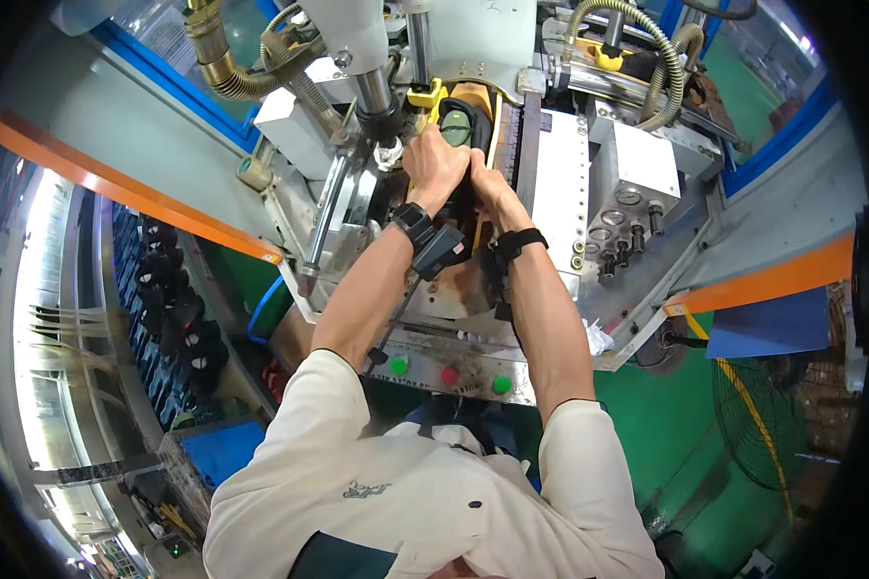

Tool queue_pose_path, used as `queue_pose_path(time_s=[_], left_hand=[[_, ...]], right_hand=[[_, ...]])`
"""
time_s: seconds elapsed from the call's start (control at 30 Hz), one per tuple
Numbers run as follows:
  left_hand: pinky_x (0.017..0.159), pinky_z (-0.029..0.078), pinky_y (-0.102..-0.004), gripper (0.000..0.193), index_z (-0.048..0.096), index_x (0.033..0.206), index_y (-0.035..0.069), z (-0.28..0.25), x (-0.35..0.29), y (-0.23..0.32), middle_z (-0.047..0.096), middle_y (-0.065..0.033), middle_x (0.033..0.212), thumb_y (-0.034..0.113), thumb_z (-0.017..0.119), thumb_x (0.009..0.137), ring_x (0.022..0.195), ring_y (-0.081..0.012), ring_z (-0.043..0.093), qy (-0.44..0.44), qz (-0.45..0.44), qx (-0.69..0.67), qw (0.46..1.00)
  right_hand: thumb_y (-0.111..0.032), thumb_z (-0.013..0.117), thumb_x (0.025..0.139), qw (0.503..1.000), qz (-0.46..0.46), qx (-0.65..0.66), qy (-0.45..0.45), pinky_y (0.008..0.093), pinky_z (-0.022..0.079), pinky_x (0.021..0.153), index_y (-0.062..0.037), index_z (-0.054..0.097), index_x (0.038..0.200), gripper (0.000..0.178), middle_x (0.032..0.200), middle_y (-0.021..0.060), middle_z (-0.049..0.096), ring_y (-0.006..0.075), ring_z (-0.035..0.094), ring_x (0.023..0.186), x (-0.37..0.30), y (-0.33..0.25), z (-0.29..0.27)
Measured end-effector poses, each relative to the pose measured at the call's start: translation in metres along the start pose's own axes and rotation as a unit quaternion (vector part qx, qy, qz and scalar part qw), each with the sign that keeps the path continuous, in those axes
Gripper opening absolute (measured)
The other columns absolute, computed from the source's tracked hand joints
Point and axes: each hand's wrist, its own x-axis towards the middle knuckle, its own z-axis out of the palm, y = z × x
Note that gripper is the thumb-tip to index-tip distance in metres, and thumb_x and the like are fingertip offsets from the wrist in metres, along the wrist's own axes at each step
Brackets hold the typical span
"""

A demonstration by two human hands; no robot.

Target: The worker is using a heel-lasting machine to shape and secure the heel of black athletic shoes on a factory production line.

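Both my hands reach into the middle of a machine and meet over a black shoe upper (481,117) fitted around a green shoe last (456,127). My left hand (436,166) is closed, its fingers pinching the upper's edge by the green part. Close against it, my right hand (492,188) is closed too, fingers bent onto the near right side of the same upper. The fingertips of both hands are partly hidden. A yellow clamp piece (427,96) stands just left of the upper. Black straps circle both wrists, and a small black box (441,253) hangs by the left one.
A steel cylinder with a black tip (378,111) comes down left of my hands. At right sits a metal block with knobs (637,179). Green and red buttons line the front panel (425,374). Black shoes (169,289) stand on a rack at far left.
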Motion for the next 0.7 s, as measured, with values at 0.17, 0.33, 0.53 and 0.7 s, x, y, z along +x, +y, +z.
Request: queue_pose_path(time_s=[0.17,0.33,0.53,0.7], left_hand=[[0.085,0.056,-0.049,0.045,0.072,0.099,-0.003,-0.01,0.013,0.0,0.073,-0.0278,0.095,0.025,0.08,0.065,0.093,-0.0447,0.071,0.002,-0.009,0.005,1.0],[0.086,0.056,-0.048,0.048,0.073,0.105,-0.003,0.0,0.014,0.003,0.073,-0.0276,0.097,0.024,0.079,0.066,0.094,-0.0438,0.071,0.032,0.026,-0.015,0.999],[0.081,0.057,-0.0491,0.045,0.074,0.108,0.0,-0.042,-0.011,0.033,0.071,-0.0284,0.087,0.019,0.075,0.068,0.085,-0.0432,0.072,0.023,0.105,0.001,0.994],[0.072,0.058,-0.036,0.045,0.069,0.115,0.0,-0.143,-0.096,0.026,0.074,-0.0236,0.09,0.013,0.08,0.074,0.081,-0.0298,0.076,0.108,0.158,-0.16,0.969]], right_hand=[[-0.074,0.042,0.092,0.97,0.041,0.24,-0.007,0.0644,0.055,0.079,0.0095,0.06,0.12,0.09,0.091,0.0167,0.063,0.0306,0.063,0.08,0.001,0.005,0.005],[-0.069,0.052,0.089,0.976,0.037,0.202,0.073,0.0499,0.056,0.08,0.0198,0.057,0.128,0.097,0.12,0.0295,0.067,0.0387,0.068,0.106,-0.001,-0.007,0.017],[-0.059,0.049,0.101,0.946,-0.04,0.321,-0.012,0.0349,0.047,0.052,0.0065,0.069,0.096,0.068,0.075,0.005,0.061,0.0148,0.056,0.061,-0.072,-0.011,0.019],[-0.045,0.059,0.102,0.923,-0.215,0.314,-0.065,0.0286,0.051,0.063,-0.0021,0.062,0.131,0.052,0.09,0.0022,0.062,0.0094,0.059,0.075,-0.144,0.027,0.031]])
